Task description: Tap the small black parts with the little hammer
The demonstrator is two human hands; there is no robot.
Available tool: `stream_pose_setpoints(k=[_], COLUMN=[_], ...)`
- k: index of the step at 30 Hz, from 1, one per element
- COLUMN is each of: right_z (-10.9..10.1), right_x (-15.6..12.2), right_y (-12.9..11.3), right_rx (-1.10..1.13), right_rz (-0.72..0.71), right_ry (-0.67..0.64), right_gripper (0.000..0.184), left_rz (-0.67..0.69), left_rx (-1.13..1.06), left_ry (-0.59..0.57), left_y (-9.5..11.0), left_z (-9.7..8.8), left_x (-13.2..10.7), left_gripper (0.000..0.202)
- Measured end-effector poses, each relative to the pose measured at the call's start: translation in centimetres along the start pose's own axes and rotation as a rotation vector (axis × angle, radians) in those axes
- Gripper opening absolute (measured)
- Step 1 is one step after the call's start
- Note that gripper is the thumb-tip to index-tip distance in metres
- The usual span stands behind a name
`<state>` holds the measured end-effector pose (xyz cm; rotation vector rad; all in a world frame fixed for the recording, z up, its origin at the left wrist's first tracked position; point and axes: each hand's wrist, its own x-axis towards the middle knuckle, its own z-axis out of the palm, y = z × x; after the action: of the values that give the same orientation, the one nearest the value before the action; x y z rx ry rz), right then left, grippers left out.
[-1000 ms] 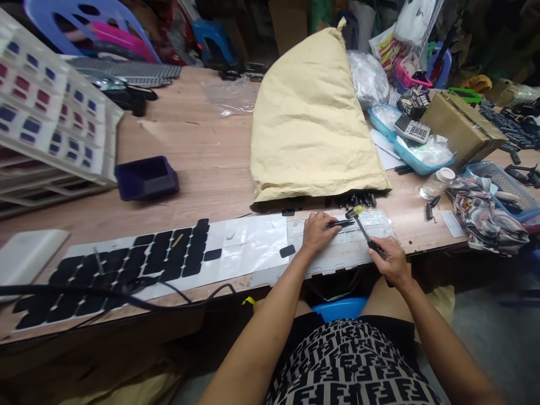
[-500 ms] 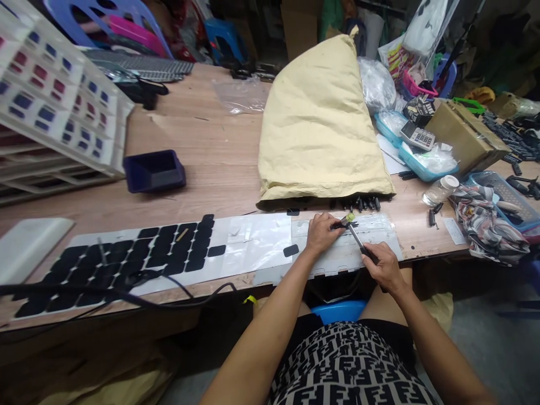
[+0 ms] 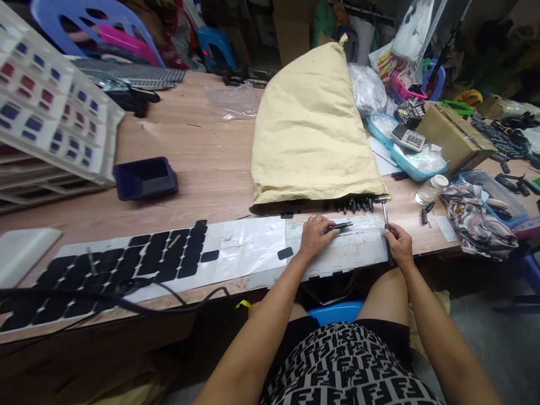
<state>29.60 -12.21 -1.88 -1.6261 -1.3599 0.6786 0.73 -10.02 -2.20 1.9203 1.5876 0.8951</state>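
Observation:
My left hand (image 3: pixel 315 237) is closed around a slim black piece (image 3: pixel 340 226), whose narrow end sticks out to the right over a white sheet (image 3: pixel 337 256) at the table's front edge. What exactly this piece is, I cannot make out. My right hand (image 3: pixel 399 244) grips the black handle of a small hammer (image 3: pixel 385 215) with a metal shaft and a yellowish tip. The hammer head is up beside the sheet's right end, apart from the black piece. Several small black parts (image 3: pixel 355 206) lie at the mouth of a large cream sack (image 3: pixel 314 135).
To the left, flat black pads (image 3: pixel 162 253) cover a white strip, with a dark cable (image 3: pixel 126 301) across them. A dark blue tray (image 3: pixel 145 179) and a white crate (image 3: pixel 54 107) stand behind. A clear jar (image 3: pixel 430 190) and bundled cloth (image 3: pixel 476 219) lie right.
The hammer has gone from the black piece to the right, away from my left hand. My left hand still holds the piece. The whole view has shifted slightly.

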Motion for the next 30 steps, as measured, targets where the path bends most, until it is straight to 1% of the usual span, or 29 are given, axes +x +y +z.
stream_pose_setpoints(k=[2, 3, 5, 7, 8, 10, 12, 14, 16, 18, 20, 21, 22, 23, 24, 25, 27, 29, 30], right_z=[0.1, 0.1, 0.1, 0.1, 0.1, 0.2, 0.2, 0.2, 0.2, 0.2, 0.2, 0.2, 0.2, 0.2, 0.3, 0.3, 0.3, 0.3, 0.3], right_x=[-0.1, -0.1, -0.2, -0.2, -0.1, -0.1, -0.1, -0.2, -0.2, -0.2, -0.3, -0.3, -0.3, -0.3, -0.3, -0.3, -0.3, -0.4, -0.4], right_y=[0.2, 0.2, 0.4, 0.5, 0.5, 0.6, 0.6, 0.6, 0.5, 0.4, 0.3, 0.3, 0.2, 0.2, 0.2, 0.2, 0.2, 0.2, 0.2], right_rx=[-0.037, -0.054, -0.079, -0.102, -0.112, -0.124, -0.125, -0.124, -0.126, -0.126, -0.116, -0.109, -0.104, -0.102, -0.105, -0.11, -0.126, -0.134, -0.134], right_rz=[-0.017, -0.022, -0.035, -0.043, -0.043, -0.043, -0.048, -0.056, -0.058, -0.055, -0.055, -0.056, -0.057, -0.059, -0.06, -0.06, -0.059, -0.058, -0.058], right_ry=[-0.003, -0.004, 0.002, 0.01, 0.014, 0.016, 0.017, 0.022, 0.025, 0.023, 0.019, 0.018, 0.016, 0.017, 0.018, 0.02, 0.027, 0.029, 0.028], right_gripper=[0.039, 0.038, 0.039, 0.039, 0.039, 0.039, 0.039, 0.039, 0.039, 0.039, 0.039, 0.038, 0.037, 0.037, 0.037, 0.036, 0.037, 0.037, 0.037], left_rz=[0.055, 0.082, 0.119, 0.099, 0.061, -0.082, -0.246, -0.382, -0.446, -0.416, -0.314, -0.27, -0.245, -0.234, -0.24, -0.254, -0.279, -0.311, -0.335], left_rx=[-0.031, -0.05, -0.101, -0.162, -0.17, -0.131, -0.025, 0.103, 0.182, 0.156, 0.028, -0.062, -0.149, -0.221, -0.272, -0.281, -0.205, -0.069, 0.004], left_ry=[-0.011, -0.05, -0.191, -0.348, -0.403, -0.45, -0.445, -0.462, -0.531, -0.623, -0.692, -0.706, -0.691, -0.639, -0.554, -0.431, -0.146, 0.042, 0.093], left_y=[0.8, 1.1, 1.6, 1.6, 1.5, 0.7, -0.1, -0.7, -0.6, 0.3, 1.9, 2.7, 3.4, 4.0, 4.3, 4.4, 3.8, 2.6, 2.0], left_z=[-0.7, -1.0, -1.0, -0.4, 0.2, 1.7, 3.2, 4.1, 4.3, 3.5, 2.1, 1.3, 0.5, -0.3, -0.9, -1.4, -1.7, -1.3, -1.0], left_x=[-2.2, -3.9, -8.0, -12.3, -14.1, -16.5, -17.2, -16.7, -15.8, -14.9, -14.0, -13.3, -12.3, -11.0, -9.3, -7.4, -2.9, 1.5, 3.4], left_gripper=[0.021, 0.024, 0.032, 0.037, 0.038, 0.037, 0.036, 0.036, 0.036, 0.036, 0.035, 0.032, 0.03, 0.03, 0.032, 0.033, 0.032, 0.028, 0.027])
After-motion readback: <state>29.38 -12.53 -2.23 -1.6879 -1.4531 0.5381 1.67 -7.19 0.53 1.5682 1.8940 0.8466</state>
